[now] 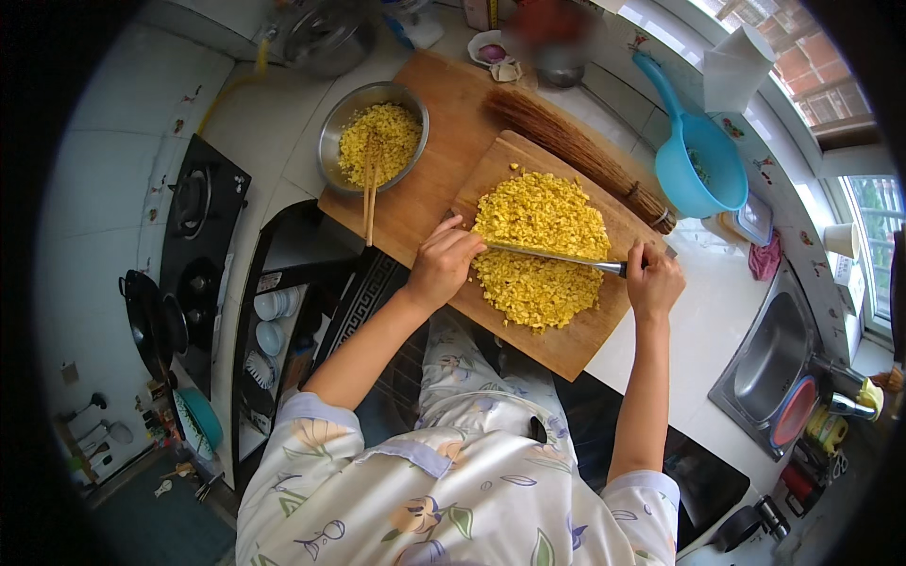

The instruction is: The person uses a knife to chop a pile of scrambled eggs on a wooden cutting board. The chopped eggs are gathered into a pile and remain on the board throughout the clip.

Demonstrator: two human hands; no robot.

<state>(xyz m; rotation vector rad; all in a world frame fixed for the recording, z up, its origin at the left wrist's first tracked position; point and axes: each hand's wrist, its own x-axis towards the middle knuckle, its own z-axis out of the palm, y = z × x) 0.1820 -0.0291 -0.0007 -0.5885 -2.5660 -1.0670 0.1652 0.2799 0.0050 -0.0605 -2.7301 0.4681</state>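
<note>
A kitchen knife (552, 254) lies across a wide heap of chopped yellow egg (545, 212) on a wooden cutting board (577, 357). My right hand (655, 278) is closed around its black handle. At the other end, my left hand (444, 258) pinches the tip of the blade with its thumb and fingers. The blade is seen nearly edge-on, with egg on both sides of it. Up and to the left, a steel bowl (327, 145) holds more crumbled egg, and a pair of wooden chopsticks (370, 205) leans out over its rim.
The cutting board rests on a larger wooden board (442, 92). A bundled straw brush (580, 152) lies along its far side. A blue plastic ladle (701, 166) stands by the window wall. To the right is a steel sink (771, 361); at the left, a black gas stove (202, 247).
</note>
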